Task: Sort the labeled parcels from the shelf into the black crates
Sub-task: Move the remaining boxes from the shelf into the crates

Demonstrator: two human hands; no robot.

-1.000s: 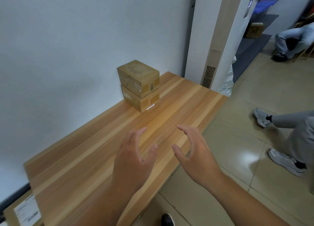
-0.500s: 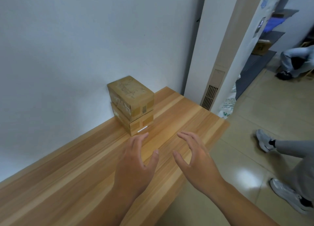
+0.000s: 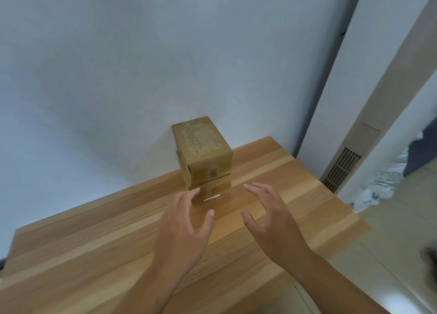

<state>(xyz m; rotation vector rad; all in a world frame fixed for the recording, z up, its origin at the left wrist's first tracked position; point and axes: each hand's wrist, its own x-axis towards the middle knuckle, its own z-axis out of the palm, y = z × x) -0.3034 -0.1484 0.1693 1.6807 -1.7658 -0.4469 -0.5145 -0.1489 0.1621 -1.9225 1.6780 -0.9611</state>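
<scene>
Two brown cardboard parcels stand stacked against the white wall on the wooden shelf top (image 3: 94,242). The upper parcel (image 3: 203,153) has a small dark label on its front; the lower parcel (image 3: 215,191) is partly hidden behind my fingers and shows a white strip at its base. My left hand (image 3: 186,228) hovers just in front of the stack, fingers spread and slightly bent, its fingertips near the lower parcel's left corner. My right hand (image 3: 267,216) is held the same way to the right of the stack. Neither hand holds anything. No black crate is in view.
A tall white floor-standing unit (image 3: 369,101) with a vent grille (image 3: 340,169) stands right of the shelf. The shelf's right edge drops to a beige tiled floor (image 3: 390,242). A white-green bag (image 3: 378,186) lies behind the unit.
Both hands have moved forward toward the stacked parcels, and the view has turned left and closed in on them. The people on the right have left the frame.
</scene>
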